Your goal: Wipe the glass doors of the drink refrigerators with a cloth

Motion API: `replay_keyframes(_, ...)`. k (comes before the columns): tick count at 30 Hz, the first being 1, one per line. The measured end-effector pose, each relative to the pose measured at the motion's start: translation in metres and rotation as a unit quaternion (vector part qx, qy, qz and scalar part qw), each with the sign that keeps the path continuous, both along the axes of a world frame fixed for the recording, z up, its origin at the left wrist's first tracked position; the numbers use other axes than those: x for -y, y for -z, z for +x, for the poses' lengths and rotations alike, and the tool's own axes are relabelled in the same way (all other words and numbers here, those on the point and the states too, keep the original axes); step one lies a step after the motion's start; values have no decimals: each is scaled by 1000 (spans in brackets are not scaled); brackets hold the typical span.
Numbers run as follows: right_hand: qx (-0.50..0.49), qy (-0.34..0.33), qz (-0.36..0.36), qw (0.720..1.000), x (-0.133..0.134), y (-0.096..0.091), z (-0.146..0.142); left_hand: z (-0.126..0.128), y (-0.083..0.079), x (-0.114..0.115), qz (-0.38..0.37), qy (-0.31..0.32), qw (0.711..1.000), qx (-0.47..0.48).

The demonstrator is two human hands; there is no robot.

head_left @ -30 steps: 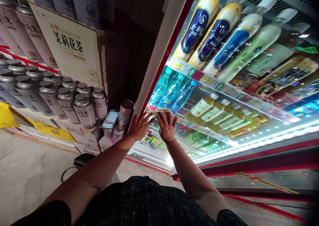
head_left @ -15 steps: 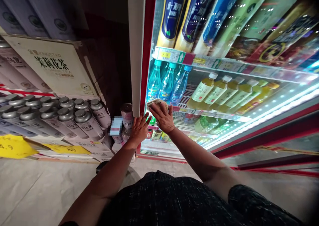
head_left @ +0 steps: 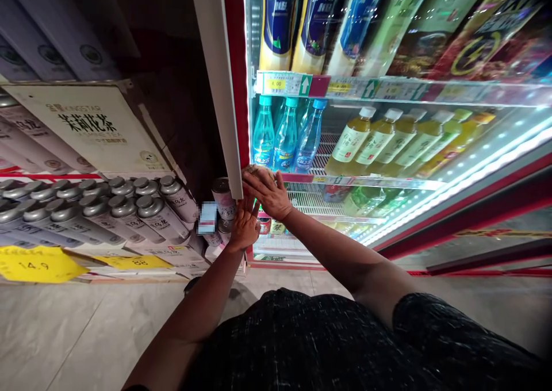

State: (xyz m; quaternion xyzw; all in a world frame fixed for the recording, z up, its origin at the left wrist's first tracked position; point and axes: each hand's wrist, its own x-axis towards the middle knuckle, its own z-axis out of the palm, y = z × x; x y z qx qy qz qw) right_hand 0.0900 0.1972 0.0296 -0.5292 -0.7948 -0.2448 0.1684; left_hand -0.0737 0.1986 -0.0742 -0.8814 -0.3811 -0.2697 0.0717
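My right hand (head_left: pixel 271 196) presses a light-coloured cloth (head_left: pixel 255 169) against the left side of a lit drinks cooler's front, by the red door frame (head_left: pixel 240 80). Most of the cloth is hidden under the palm and fingers. Just below and to the left, my left hand (head_left: pixel 245 229) rests with fingers extended on the frame's edge, close to the right fingertips, and holds nothing. Behind the glass, turquoise bottles (head_left: pixel 264 135) stand right above my right hand.
Yellow-green tea bottles (head_left: pixel 350 141) and tall bottles (head_left: pixel 278 23) fill the cooler shelves. At left are silver-capped cans (head_left: pixel 155 215), a white tea carton (head_left: pixel 90 123) and a yellow price tag (head_left: pixel 38 264). Stacked tins (head_left: pixel 224 198) stand beside the cooler. Grey floor tiles (head_left: pixel 99 328) lie below.
My right hand has slid left with the cloth, from the glass onto the red frame, and now overlaps the left fingertips. The left hand stays by the frame; the view has shifted slightly.
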Motion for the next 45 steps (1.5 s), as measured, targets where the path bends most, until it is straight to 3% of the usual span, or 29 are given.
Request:
replay_keyframes(5,23,-49,-38,998,12,25,9,-10,11,2,-1,12,1000,15)
replay_keyframes(9,-3,-43,-22,999,12,18,15,-20,9,6,13,10,998,58)
replay_keyframes(14,-60,-47,61,995,0,13,7,-17,10,7,7,-34,994,103)
replay_keyframes(20,-3,-115,73,991,5,57,7,-10,18,6,-27,-52,994,87)
replay_keyframes(23,15,-120,61,991,14,67,15,-15,18,7,-14,-38,996,84)
replay_keyframes(31,-22,-59,92,994,14,40,25,-11,-6,2,32,-54,987,147)
replay_keyframes(35,-12,-57,88,994,15,50,29,2,-20,-4,58,-17,987,149)
replay_keyframes(40,15,-72,106,992,30,70,45,10,-25,-3,101,29,982,154)
replay_keyframes(45,-2,-6,106,994,36,51,61,17,-29,-2,104,24,981,164)
